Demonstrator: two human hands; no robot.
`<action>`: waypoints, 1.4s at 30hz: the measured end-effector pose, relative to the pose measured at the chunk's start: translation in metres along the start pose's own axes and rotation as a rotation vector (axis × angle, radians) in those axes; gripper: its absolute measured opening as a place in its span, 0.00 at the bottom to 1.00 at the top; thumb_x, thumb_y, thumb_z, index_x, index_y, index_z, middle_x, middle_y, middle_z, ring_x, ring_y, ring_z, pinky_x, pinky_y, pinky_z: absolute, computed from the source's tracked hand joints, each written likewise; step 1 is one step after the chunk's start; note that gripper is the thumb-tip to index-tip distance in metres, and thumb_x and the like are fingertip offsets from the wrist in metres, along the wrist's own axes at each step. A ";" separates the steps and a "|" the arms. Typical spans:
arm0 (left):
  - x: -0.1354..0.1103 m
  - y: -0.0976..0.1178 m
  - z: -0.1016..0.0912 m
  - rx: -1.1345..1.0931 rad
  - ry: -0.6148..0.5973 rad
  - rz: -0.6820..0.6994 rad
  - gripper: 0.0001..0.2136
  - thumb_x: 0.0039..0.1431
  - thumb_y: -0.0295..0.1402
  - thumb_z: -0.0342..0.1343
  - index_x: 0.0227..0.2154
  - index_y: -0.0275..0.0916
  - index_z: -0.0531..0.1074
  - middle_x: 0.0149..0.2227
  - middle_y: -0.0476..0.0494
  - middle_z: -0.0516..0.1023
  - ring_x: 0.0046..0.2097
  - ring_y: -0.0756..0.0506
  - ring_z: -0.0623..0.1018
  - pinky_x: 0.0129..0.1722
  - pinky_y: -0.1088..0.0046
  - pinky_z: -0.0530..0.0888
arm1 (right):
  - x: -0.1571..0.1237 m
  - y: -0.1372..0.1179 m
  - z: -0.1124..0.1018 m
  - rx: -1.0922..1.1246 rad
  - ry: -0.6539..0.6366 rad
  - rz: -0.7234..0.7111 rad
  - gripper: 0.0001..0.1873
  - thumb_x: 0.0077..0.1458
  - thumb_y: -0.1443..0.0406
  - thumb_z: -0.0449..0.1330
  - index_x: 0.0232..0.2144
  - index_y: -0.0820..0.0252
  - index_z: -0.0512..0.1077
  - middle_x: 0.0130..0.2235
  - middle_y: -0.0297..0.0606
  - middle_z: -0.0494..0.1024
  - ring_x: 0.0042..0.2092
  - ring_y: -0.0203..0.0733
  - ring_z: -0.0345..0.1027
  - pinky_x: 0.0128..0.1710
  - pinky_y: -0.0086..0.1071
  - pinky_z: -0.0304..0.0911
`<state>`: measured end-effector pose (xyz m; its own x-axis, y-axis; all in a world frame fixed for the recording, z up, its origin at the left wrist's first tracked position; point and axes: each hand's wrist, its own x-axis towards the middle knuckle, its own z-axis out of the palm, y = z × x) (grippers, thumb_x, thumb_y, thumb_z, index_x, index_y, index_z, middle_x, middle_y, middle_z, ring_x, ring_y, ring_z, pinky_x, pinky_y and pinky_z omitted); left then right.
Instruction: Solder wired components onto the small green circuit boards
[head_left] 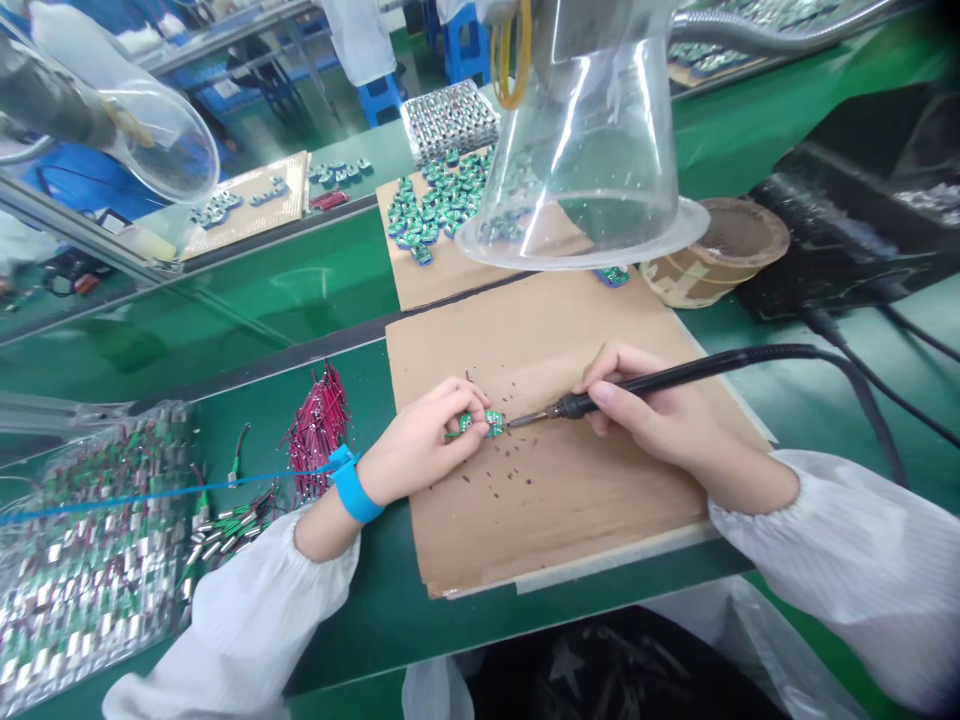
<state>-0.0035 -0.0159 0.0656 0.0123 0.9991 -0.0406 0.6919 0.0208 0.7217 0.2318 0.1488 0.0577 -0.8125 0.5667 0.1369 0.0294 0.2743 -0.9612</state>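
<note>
Pinched firmly between the fingers of the left hand (424,440), a small green circuit board (480,423) is held just above a sheet of brown cardboard (555,510), while the right hand (637,400) closes pen-style around a slim black soldering iron (645,382). The iron's thin metal tip (525,421) sits at or just beside the board's right end, so the work in hand appears to be iron work at that edge, and this looks like a moment that calls for both hands to stay very steady. Dark specks (480,480) lie scattered on the cardboard around the hands. A blue wrist strap (355,497) circles the left wrist, with a blue cord (150,496) running off to the left, past a bundle of thin red wires (319,430) and a clear plastic bag of green-and-silver parts (90,560). Beyond, a clear plastic funnel hood (577,150) hangs over a heap of green boards (439,200), its top cut off by the frame. Fingers hide much of the held board, so its joints and components are hard to make out, and I cannot tell whether the tip actually touches it.
</note>
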 end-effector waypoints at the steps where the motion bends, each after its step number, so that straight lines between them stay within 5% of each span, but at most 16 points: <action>1: 0.000 0.000 0.000 0.002 0.002 -0.001 0.03 0.66 0.28 0.54 0.35 0.40 0.70 0.50 0.44 0.75 0.33 0.51 0.69 0.36 0.72 0.71 | 0.000 0.000 0.000 -0.010 -0.009 -0.003 0.16 0.68 0.53 0.59 0.32 0.54 0.68 0.23 0.32 0.73 0.25 0.37 0.66 0.27 0.32 0.61; 25: 0.001 0.000 0.001 -0.028 0.019 -0.020 0.04 0.66 0.29 0.54 0.34 0.40 0.69 0.50 0.45 0.76 0.32 0.52 0.68 0.35 0.72 0.70 | -0.003 0.003 -0.002 -0.104 -0.071 -0.070 0.13 0.64 0.54 0.63 0.32 0.55 0.71 0.31 0.36 0.77 0.29 0.40 0.70 0.27 0.33 0.63; 42: 0.001 0.001 -0.001 -0.042 -0.015 -0.043 0.03 0.63 0.27 0.57 0.34 0.41 0.71 0.52 0.46 0.74 0.31 0.52 0.67 0.38 0.72 0.71 | -0.003 0.003 -0.001 -0.023 -0.020 -0.038 0.18 0.66 0.50 0.60 0.30 0.54 0.67 0.23 0.32 0.71 0.24 0.38 0.65 0.24 0.34 0.58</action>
<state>-0.0039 -0.0149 0.0669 -0.0060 0.9966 -0.0819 0.6611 0.0654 0.7475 0.2353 0.1488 0.0545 -0.8248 0.5399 0.1683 0.0114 0.3134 -0.9496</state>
